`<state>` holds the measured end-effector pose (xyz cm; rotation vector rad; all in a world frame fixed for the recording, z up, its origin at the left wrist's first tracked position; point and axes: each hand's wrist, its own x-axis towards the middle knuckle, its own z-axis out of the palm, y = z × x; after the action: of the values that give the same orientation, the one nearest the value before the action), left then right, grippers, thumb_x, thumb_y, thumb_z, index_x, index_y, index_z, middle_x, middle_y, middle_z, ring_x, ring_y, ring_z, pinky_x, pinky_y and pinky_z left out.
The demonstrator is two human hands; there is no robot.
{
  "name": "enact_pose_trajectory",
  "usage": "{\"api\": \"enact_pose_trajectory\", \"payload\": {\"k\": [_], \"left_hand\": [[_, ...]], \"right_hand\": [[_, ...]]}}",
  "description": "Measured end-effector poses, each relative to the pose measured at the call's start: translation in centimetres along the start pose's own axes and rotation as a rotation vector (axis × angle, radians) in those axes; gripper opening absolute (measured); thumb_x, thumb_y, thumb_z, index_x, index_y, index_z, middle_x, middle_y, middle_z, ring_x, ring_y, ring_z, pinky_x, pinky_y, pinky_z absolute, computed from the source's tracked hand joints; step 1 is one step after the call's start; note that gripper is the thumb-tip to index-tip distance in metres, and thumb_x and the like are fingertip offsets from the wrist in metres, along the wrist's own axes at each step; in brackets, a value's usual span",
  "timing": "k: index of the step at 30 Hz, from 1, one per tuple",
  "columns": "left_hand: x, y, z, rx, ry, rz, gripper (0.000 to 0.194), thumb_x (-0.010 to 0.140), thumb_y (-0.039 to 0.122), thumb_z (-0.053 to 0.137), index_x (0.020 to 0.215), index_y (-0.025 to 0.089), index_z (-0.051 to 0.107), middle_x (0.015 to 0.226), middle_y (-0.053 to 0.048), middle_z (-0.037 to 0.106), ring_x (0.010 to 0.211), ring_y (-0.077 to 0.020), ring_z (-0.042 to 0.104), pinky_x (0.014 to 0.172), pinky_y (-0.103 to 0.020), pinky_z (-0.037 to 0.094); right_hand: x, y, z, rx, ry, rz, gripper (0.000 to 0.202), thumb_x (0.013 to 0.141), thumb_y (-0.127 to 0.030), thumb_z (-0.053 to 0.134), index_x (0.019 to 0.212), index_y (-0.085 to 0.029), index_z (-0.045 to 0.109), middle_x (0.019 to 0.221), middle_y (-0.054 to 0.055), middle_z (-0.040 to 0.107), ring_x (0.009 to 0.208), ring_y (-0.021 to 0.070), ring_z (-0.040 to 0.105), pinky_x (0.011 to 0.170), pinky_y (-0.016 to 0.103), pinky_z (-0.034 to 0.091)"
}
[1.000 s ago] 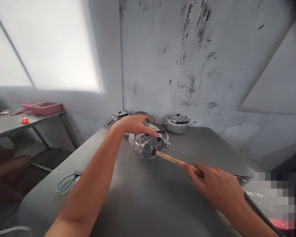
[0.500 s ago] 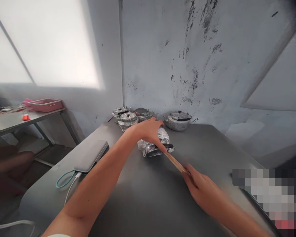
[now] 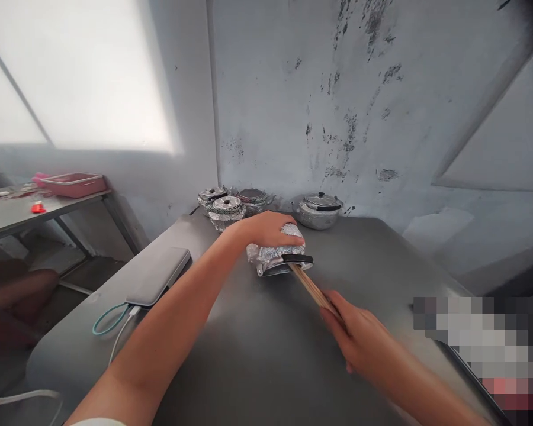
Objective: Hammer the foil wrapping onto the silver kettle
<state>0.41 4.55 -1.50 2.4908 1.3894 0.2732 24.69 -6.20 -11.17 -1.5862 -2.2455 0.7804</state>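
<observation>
A small foil-covered pot (image 3: 273,255) with a black-gripped handle (image 3: 297,258) lies tipped on its side on the dark grey table, its mouth facing me. My left hand (image 3: 273,229) is wrapped over the top of it, fingers on the crumpled foil. A thin bundle of wooden sticks (image 3: 308,286) sits in my right hand (image 3: 346,322), closed around the lower end. The far end of the sticks reaches the pot's mouth just under the handle; how deep it goes is hidden.
Along the wall stand several metal pots, among them a lidded one (image 3: 320,210) and a foil-wrapped one (image 3: 226,212). A grey power bank (image 3: 160,277) with cables lies at left. A pink basket (image 3: 74,185) is on another table (image 3: 66,207). A blurred patch covers the lower right.
My left thumb has lifted from beside the sticks and handle onto the foil. The sticks' tip has moved slightly left, to the pot's mouth. The view has shifted a little.
</observation>
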Motion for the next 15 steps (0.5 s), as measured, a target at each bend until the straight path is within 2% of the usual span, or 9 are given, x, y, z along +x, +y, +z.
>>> {"api": "enact_pose_trajectory", "payload": {"k": [3, 6, 10, 15], "left_hand": [[-0.01, -0.02, -0.14, -0.031, 0.02, -0.007, 0.072, 0.079, 0.073, 0.055, 0.136, 0.028, 0.055, 0.135, -0.007, 0.06, 0.118, -0.0305, 0.056, 0.095, -0.037, 0.043], [-0.05, -0.12, -0.2, -0.064, 0.042, -0.007, 0.073, 0.072, 0.073, 0.063, 0.131, 0.03, 0.059, 0.133, -0.004, 0.06, 0.118, -0.0318, 0.055, 0.093, -0.036, 0.044], [0.08, -0.53, -0.07, -0.12, 0.019, -0.044, 0.077, 0.069, 0.076, 0.064, 0.133, 0.034, 0.058, 0.137, -0.003, 0.057, 0.121, -0.0331, 0.052, 0.097, -0.039, 0.042], [0.18, -0.81, 0.09, -0.14, -0.013, -0.039, 0.083, 0.068, 0.075, 0.065, 0.138, 0.033, 0.054, 0.145, -0.003, 0.05, 0.126, -0.0349, 0.048, 0.101, -0.041, 0.04]], "right_hand": [[0.14, -0.02, 0.22, -0.073, 0.04, -0.052, 0.032, 0.099, -0.039, 0.028, 0.113, -0.024, 0.052, 0.079, 0.004, 0.068, 0.06, 0.0201, 0.064, 0.058, 0.03, 0.042], [0.3, -0.09, 0.53, -0.123, 0.044, -0.076, 0.033, 0.099, -0.038, 0.027, 0.113, -0.023, 0.053, 0.085, 0.007, 0.07, 0.075, 0.0248, 0.066, 0.065, 0.033, 0.042], [0.43, -0.32, 0.92, -0.138, 0.041, -0.079, 0.033, 0.099, -0.036, 0.025, 0.112, -0.022, 0.052, 0.082, 0.007, 0.069, 0.071, 0.0247, 0.063, 0.064, 0.033, 0.039], [0.18, -0.84, 1.04, -0.159, 0.031, -0.061, 0.028, 0.099, -0.036, 0.026, 0.094, -0.024, 0.05, 0.071, 0.003, 0.064, 0.062, 0.0214, 0.057, 0.059, 0.031, 0.034]]}}
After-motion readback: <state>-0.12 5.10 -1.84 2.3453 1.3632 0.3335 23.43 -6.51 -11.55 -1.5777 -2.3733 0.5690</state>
